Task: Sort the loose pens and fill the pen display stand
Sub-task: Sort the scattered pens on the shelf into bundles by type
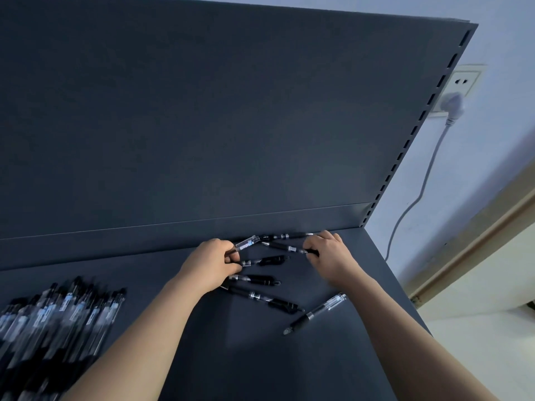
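Several loose black and clear pens lie scattered on the dark grey shelf [260, 357] near its back wall. My left hand [212, 263] pinches the end of a clear-barrelled pen [246, 243] that points up and right. My right hand [330, 256] grips the end of a black pen [285, 247] lying just in front of another black pen [286, 236] against the back wall. Between and below my hands lie more pens [262, 280], a long one [266, 299] and a clear one [318, 312] at the right. The pen display stand is out of view.
A blurred row of several pens [55, 319] lies side by side at the shelf's front left. The tall dark back panel [202, 111] rises behind. The shelf's right edge drops off beside a wall with a socket and white plug [453, 104].
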`<state>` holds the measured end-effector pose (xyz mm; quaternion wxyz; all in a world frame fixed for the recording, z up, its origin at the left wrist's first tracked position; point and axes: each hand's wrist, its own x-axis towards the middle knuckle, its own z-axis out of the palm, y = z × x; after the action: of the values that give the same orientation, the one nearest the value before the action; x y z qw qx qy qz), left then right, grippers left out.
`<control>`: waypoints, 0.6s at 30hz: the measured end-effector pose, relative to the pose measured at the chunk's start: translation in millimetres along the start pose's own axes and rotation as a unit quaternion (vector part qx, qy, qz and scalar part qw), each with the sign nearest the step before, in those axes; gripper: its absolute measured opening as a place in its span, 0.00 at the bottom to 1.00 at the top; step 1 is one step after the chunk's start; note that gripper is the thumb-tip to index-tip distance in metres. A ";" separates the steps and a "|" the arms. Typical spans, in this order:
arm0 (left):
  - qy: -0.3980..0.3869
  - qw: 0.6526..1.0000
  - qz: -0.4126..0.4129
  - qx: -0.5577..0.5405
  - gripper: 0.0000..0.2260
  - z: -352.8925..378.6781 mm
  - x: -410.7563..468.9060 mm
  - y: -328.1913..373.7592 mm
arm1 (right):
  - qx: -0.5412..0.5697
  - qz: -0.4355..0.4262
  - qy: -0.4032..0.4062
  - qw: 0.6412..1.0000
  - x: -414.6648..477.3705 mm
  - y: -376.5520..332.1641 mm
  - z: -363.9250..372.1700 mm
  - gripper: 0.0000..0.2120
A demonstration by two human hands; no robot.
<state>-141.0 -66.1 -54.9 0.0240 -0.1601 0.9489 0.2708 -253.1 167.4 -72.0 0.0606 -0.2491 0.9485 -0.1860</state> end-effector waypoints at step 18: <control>-0.007 0.995 0.022 -0.097 0.04 -4.4 -23.6 17.2 | 0.540 0.137 0.162 0.815 -60.1 0.8 -49.2 0.07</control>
<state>-123.9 -47.7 -39.4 0.0092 -0.1385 0.9212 0.3636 -211.4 213.6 -25.6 0.0556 -0.0103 0.7162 -0.6956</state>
